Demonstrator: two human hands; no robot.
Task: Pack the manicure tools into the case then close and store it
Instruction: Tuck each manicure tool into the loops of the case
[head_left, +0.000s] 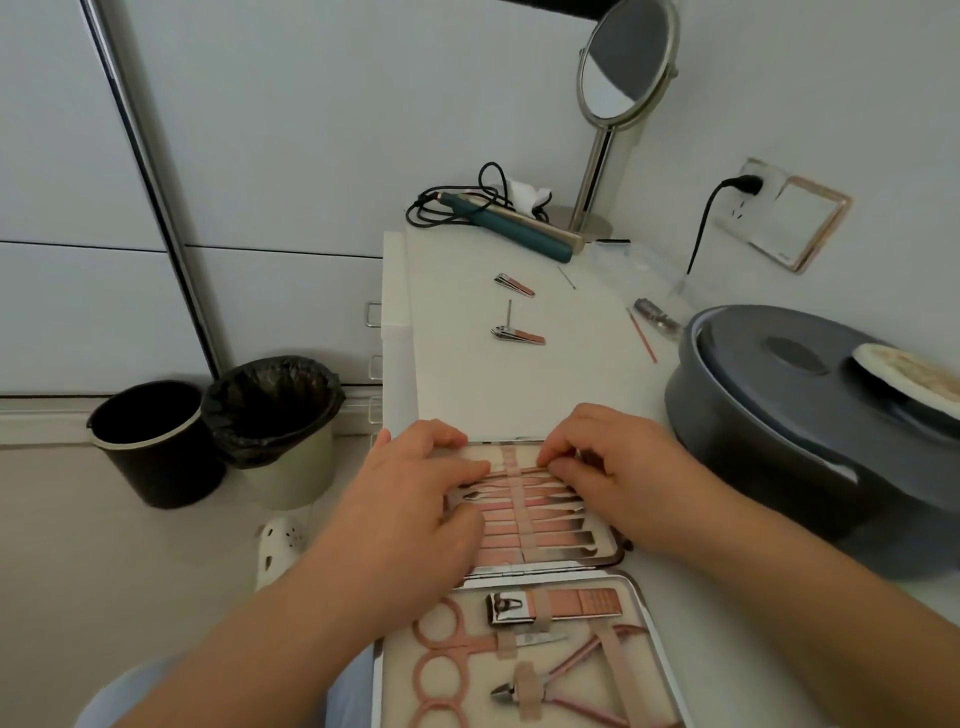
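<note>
lying open nearest, the case (636, 592) keeps scissors (447, 644), a big clipper (553, 605) and nippers (561, 675) strapped in. on its far half, the left hand (415, 499) presses flat, likely steadying it, while the right hand (613, 478) pinches a slim tool (524, 470) under the band. two small clippers (519, 335) wait unpacked beyond.

Case (641, 597): shiny metal rim, matt cream lining, cloth-like elastic straps (517, 499). Tools (540, 525): brushed pink finish, polished steel tips. Loose clippers (518, 335): glossy metal. Tabletop (519, 374): smooth matt white. Mirror (621, 60) frame: satin metal. Bin liner (270, 400): crinkled black plastic.
</note>
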